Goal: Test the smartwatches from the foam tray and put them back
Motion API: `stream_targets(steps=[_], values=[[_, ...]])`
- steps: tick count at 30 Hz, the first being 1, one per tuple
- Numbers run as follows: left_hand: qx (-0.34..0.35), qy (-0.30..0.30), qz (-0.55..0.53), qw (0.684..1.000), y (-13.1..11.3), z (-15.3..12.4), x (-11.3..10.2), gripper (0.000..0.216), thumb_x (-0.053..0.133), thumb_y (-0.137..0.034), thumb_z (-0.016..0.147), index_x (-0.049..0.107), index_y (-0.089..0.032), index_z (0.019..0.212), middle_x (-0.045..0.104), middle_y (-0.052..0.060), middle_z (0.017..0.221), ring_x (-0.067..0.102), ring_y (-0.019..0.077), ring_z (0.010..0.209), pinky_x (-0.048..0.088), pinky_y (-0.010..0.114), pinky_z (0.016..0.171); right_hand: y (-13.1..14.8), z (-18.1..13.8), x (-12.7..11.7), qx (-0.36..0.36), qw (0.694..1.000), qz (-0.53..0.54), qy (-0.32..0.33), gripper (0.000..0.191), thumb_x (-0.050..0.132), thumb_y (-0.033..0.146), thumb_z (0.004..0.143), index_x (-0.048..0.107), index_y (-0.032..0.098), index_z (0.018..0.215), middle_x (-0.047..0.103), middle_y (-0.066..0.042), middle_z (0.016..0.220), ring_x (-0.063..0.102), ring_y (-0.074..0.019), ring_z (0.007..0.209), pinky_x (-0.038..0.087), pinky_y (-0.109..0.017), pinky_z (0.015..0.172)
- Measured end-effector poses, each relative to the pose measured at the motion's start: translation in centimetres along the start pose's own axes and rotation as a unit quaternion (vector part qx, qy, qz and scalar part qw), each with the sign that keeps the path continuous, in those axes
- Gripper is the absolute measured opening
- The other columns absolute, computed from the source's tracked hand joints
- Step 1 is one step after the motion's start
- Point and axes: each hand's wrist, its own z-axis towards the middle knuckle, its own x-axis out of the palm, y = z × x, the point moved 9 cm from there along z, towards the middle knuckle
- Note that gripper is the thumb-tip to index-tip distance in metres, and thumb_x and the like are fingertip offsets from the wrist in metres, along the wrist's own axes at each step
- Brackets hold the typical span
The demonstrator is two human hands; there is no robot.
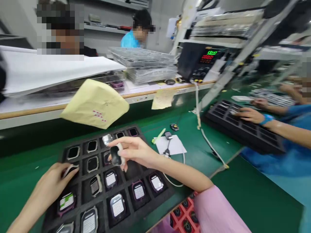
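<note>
The right hand (136,150) pinched a pale-cased watch (116,156) between thumb and fingers, above the middle of the black tray (133,173) on the green bench (194,139). The left hand (54,178) had thumb and fingers closed about a second watch (71,169) at the tray's left side; whether that one was raised or resting could not be told. A loose pinch could have let the pale-cased watch slip and strike the seated watches (138,191) nearby. A white cable (170,183) looped under the right forearm (179,170), so a low sweep could have snagged it.
</note>
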Motion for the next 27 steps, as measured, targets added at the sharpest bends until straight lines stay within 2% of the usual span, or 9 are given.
stream_targets(steps=[2,4,5,7,10,12,17,23,27], values=[[-0.013,-0.037,-0.115,0.993,-2.2,-0.1,-1.8,0.031,0.066,-0.046,0.076,0.07,-0.017,0.085,0.067,0.011,0.091,0.064,0.0321,0.092,0.049,0.041,0.079,0.5,0.3,-0.1,-0.016,1.0,0.002,-0.016,0.044,0.075,0.034,0.081,0.064,0.017,0.12,0.07,-0.007,0.096,0.064,-0.0113,0.06,0.054,-0.023,0.055],[-0.058,-0.033,-0.309,0.949,-4.1,-0.1,-2.6,0.035,0.068,-0.049,0.077,0.067,-0.016,0.091,0.069,0.009,0.093,0.067,0.0262,0.086,0.052,0.038,0.08,0.8,0.6,-0.4,-0.032,0.999,-0.001,-0.034,0.042,0.074,0.033,0.082,0.063,0.016,0.12,0.07,-0.007,0.089,0.064,-0.0122,0.059,0.053,-0.022,0.052],[-0.081,-0.035,-0.409,0.908,-5.1,-0.2,-2.8,0.04,0.07,-0.049,0.076,0.065,-0.016,0.099,0.069,0.007,0.093,0.067,0.0227,0.078,0.053,0.036,0.077,0.8,0.7,-0.5,-0.035,0.999,-0.002,-0.041,0.041,0.073,0.032,0.083,0.063,0.017,0.12,0.069,-0.006,0.088,0.064,-0.0126,0.058,0.053,-0.021,0.05],[-0.092,-0.044,-0.526,0.844,-7.4,-0.1,-3.2,0.052,0.074,-0.044,0.075,0.059,-0.016,0.116,0.067,0.004,0.084,0.065,0.0171,0.067,0.054,0.031,0.068,0.6,0.8,-0.6,-0.027,0.999,-0.007,-0.047,0.038,0.071,0.03,0.085,0.063,0.019,0.12,0.067,-0.005,0.086,0.065,-0.0134,0.058,0.052,-0.021,0.048],[-0.07,-0.031,-0.584,0.808,-10.4,-0.1,-3.1,0.045,0.067,-0.042,0.082,0.059,-0.013,0.116,0.06,0.0,0.074,0.056,0.0111,0.057,0.047,0.023,0.051,0.3,0.9,-0.6,-0.009,0.999,-0.019,-0.047,0.035,0.07,0.03,0.086,0.063,0.02,0.119,0.065,-0.004,0.083,0.065,-0.014,0.06,0.052,-0.022,0.05],[-0.062,-0.001,-0.575,0.816,-11.7,-0.3,-2.4,0.043,0.064,-0.04,0.085,0.058,-0.015,0.119,0.055,-0.003,0.07,0.05,0.0091,0.051,0.043,0.022,0.047,0.2,0.8,-0.6,0.002,0.998,-0.029,-0.052,0.034,0.07,0.031,0.087,0.064,0.021,0.119,0.065,-0.004,0.084,0.065,-0.0144,0.06,0.053,-0.023,0.051],[-0.027,0.016,-0.448,0.893,-12.2,-1.3,-2.1,0.039,0.062,-0.028,0.085,0.053,-0.019,0.122,0.051,-0.006,0.074,0.04,0.0052,0.044,0.035,0.021,0.046,-0.4,1.0,-0.6,0.03,0.996,-0.048,-0.064,0.033,0.071,0.032,0.086,0.066,0.022,0.116,0.066,-0.005,0.085,0.064,-0.0153,0.059,0.054,-0.025,0.051],[0.022,-0.019,-0.345,0.938,-12.3,-2.2,-3.0,0.039,0.056,-0.02,0.086,0.05,-0.021,0.124,0.051,-0.005,0.074,0.048,0.0123,0.063,0.039,0.023,0.059,-0.9,1.4,-0.5,0.036,0.997,-0.047,-0.054,0.033,0.071,0.033,0.086,0.066,0.022,0.117,0.066,-0.005,0.085,0.065,-0.0154,0.059,0.054,-0.025,0.051],[0.037,-0.027,-0.312,0.949,-12.9,-2.4,-3.0,0.045,0.055,-0.017,0.084,0.046,-0.018,0.128,0.055,-0.001,0.082,0.052,0.0149,0.072,0.042,0.025,0.065,-1.0,1.5,-0.5,0.031,0.997,-0.043,-0.047,0.03,0.071,0.032,0.087,0.067,0.024,0.116,0.066,-0.003,0.083,0.066,-0.0142,0.06,0.054,-0.022,0.053]])
